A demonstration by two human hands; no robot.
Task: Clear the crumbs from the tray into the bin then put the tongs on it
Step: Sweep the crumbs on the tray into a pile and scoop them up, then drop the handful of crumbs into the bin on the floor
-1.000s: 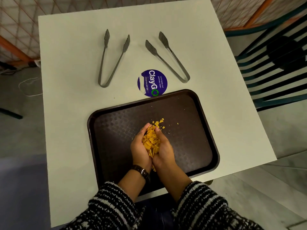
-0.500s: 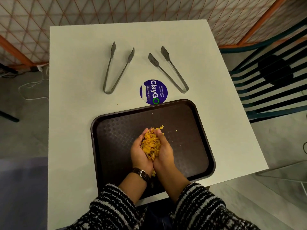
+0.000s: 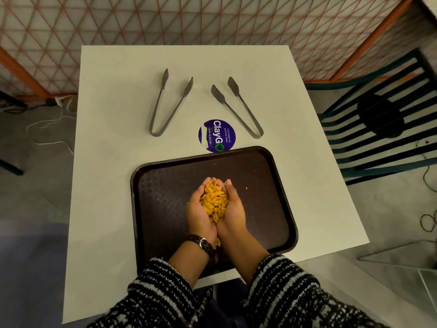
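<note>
A dark brown tray (image 3: 163,185) lies on the white table (image 3: 113,162) in front of me. My left hand (image 3: 197,215) and my right hand (image 3: 234,213) are cupped side by side above the tray, holding a heap of yellow crumbs (image 3: 214,201) between them. A few tiny crumbs (image 3: 246,187) lie loose on the tray. Beyond the tray rest two metal tongs, the left tongs (image 3: 169,104) and the right tongs (image 3: 237,107), both lying flat with their jaws pointing away from me. No bin is in view.
A round blue ClayGo sticker (image 3: 217,135) sits just past the tray's far edge. A dark slatted chair (image 3: 378,129) stands to the right of the table. An orange-framed lattice screen (image 3: 165,22) runs behind it. Cables lie on the floor at left.
My cupped hands have lifted off the tray with the crumbs gathered in them. The loose flakes by my fingertips are gone. The view has tilted up, showing more of the screen.
</note>
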